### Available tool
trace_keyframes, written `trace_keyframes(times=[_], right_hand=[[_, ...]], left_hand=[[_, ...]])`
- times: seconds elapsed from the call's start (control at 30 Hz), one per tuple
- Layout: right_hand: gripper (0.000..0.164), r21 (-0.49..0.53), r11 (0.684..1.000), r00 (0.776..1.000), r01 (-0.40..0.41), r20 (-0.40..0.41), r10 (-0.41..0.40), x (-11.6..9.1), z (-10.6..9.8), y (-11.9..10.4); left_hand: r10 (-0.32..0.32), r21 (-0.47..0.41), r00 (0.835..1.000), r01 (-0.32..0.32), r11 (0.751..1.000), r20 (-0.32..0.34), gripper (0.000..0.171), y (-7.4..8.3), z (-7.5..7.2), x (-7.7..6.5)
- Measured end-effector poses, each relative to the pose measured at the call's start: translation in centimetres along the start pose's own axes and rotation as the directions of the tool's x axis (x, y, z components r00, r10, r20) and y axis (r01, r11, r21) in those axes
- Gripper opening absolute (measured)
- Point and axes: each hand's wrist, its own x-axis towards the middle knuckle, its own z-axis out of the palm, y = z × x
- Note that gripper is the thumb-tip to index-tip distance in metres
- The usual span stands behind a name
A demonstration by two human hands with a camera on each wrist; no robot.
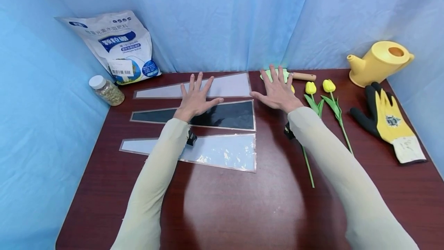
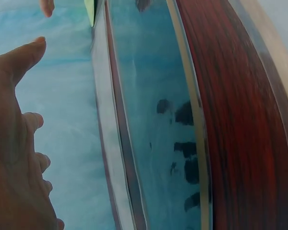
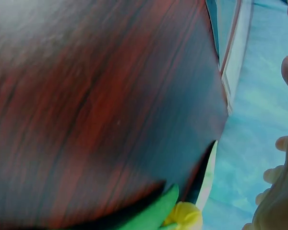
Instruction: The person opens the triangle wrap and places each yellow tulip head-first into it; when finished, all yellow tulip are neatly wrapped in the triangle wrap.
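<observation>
Both hands are spread with straight fingers, palms down, and hold nothing. In the head view my left hand (image 1: 196,101) overlaps the white tapered sheet (image 1: 232,85) at the back and the dark tapered sheet (image 1: 239,115) in the middle. A pale, glossy tapered sheet (image 1: 222,150) lies nearer, partly behind the left forearm. My right hand (image 1: 279,92) is over the table right of the sheets, its fingers overlapping a green-bladed trowel (image 1: 302,76) with a wooden handle. Beside it lie yellow tulips (image 1: 328,85), one partly hidden by the right hand and arm. The wrist views show both hands raised above the table.
At the back left stand a white printed fertilizer bag (image 1: 119,59) and a jar (image 1: 112,93) with a white lid. A yellow watering can (image 1: 376,65) stands at the back right, with a yellow and black glove (image 1: 390,120) before it. Blue curtains (image 1: 208,18) surround the table (image 1: 229,211).
</observation>
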Motion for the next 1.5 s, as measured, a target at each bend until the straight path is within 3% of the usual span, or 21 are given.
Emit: trace_keyframes(times=[0.43,0.87,1.07,1.3,1.5], right_hand=[[0.092,0.007,1.0,0.997,-0.024,0.075,0.023,1.2,1.3,-1.4],[0.087,-0.014,0.999,0.992,-0.039,0.117,0.04,2.4,2.2,-2.0],[0.081,-0.011,1.0,0.99,-0.007,0.142,0.009,2.8,2.8,-2.2],[0.071,-0.041,0.998,0.987,0.049,0.153,-0.042,3.4,3.4,-2.2],[0.067,-0.046,0.998,0.986,0.049,0.163,-0.041,3.6,3.6,-2.5]], left_hand=[[0.003,0.046,0.996,-0.008,0.999,0.09,0.09,1.9,1.3,1.3],[0.042,0.03,0.983,-0.048,0.998,0.181,0.09,3.6,2.8,1.8],[0.046,0.034,0.972,-0.055,0.998,0.23,0.088,4.3,3.3,1.8],[0.061,0.033,0.966,-0.071,0.997,0.251,0.086,4.6,3.6,1.7],[0.06,0.029,0.963,-0.07,0.997,0.262,0.085,4.7,3.7,1.9]])
